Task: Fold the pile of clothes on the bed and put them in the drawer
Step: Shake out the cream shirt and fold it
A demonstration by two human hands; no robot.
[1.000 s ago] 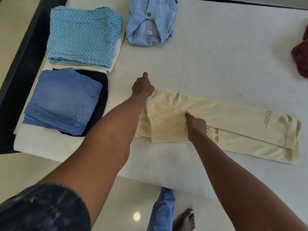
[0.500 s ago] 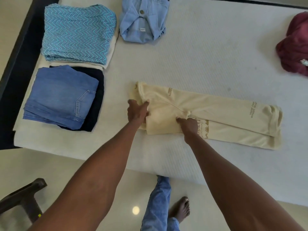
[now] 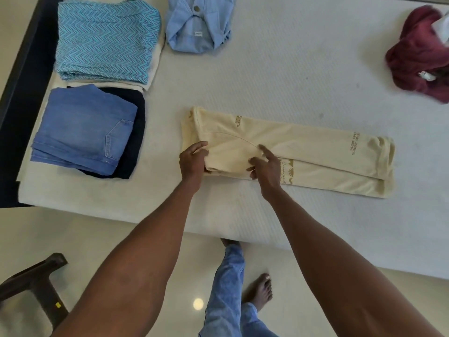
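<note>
Two bare hands work at the near end of a cream garment (image 3: 286, 152), which lies folded lengthwise into a long strip across the middle of the white bed (image 3: 279, 76), its far end pointing right. The left hand (image 3: 193, 162) has its fingers curled over the garment's lower left edge and grips the cloth there. The right hand (image 3: 267, 167) rests on the strip just to the right, index finger extended along a seam; its thumb and lower fingers appear to pinch the near edge, though the hand itself hides the contact. Gold lettering shows at both ends of the strip and a gold motif sits beside the right hand. At the bed's left corner, folded blue jeans (image 3: 82, 127) rest on a dark folded item (image 3: 136, 142). Behind them a folded teal zigzag top (image 3: 104, 37) lies on a white cloth. A folded light-blue shirt (image 3: 196, 23) sits just right of that stack. A crumpled maroon garment (image 3: 418, 54) lies unfolded at the far right, well apart from the rest. A dark chair (image 3: 31, 288) stands on the floor at lower left.
</note>
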